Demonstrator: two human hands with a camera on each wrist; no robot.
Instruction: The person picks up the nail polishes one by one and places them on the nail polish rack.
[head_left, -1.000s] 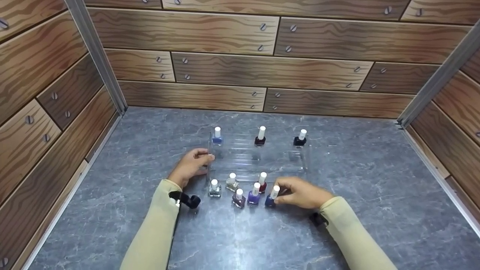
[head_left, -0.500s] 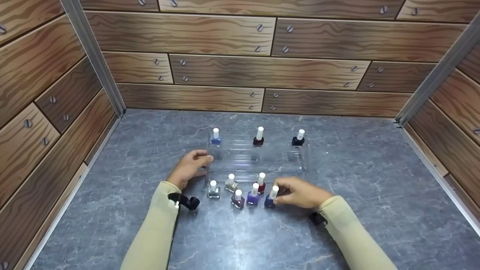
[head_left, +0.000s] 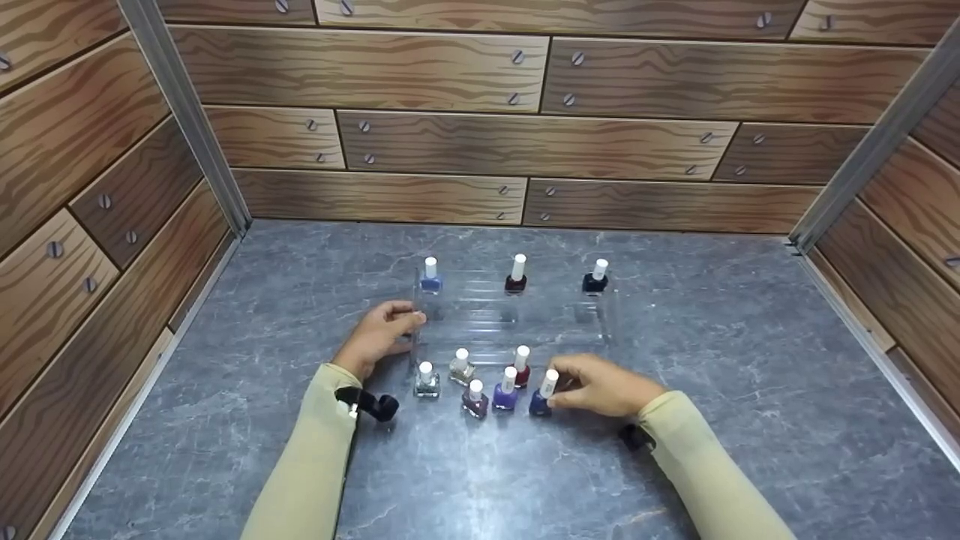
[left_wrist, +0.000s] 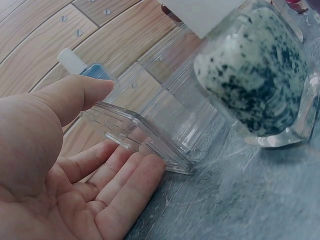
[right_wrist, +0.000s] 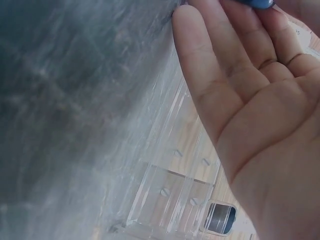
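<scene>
My left hand (head_left: 381, 334) holds the left end of a clear plastic tiered stand (head_left: 480, 330), thumb over its upper edge and fingers along the side panel. In the left wrist view, a speckled nail polish bottle (left_wrist: 255, 75) stands close to that hand. My right hand (head_left: 604, 386) pinches a dark blue nail polish bottle (head_left: 540, 403) between thumb and fingers, at the right of the front group. Only a bit of the blue bottle (right_wrist: 260, 3) shows in the right wrist view. Beside it are a purple bottle (head_left: 505, 396) and a red bottle (head_left: 522, 371).
Light blue (head_left: 430, 282), dark red (head_left: 516, 282) and black (head_left: 595, 281) bottles stand along the stand's back tier. A pale glitter bottle (head_left: 462, 370) and a plum bottle (head_left: 475, 403) are in front of it. Wood-patterned walls (head_left: 442, 139) border the grey marbled table (head_left: 465, 480).
</scene>
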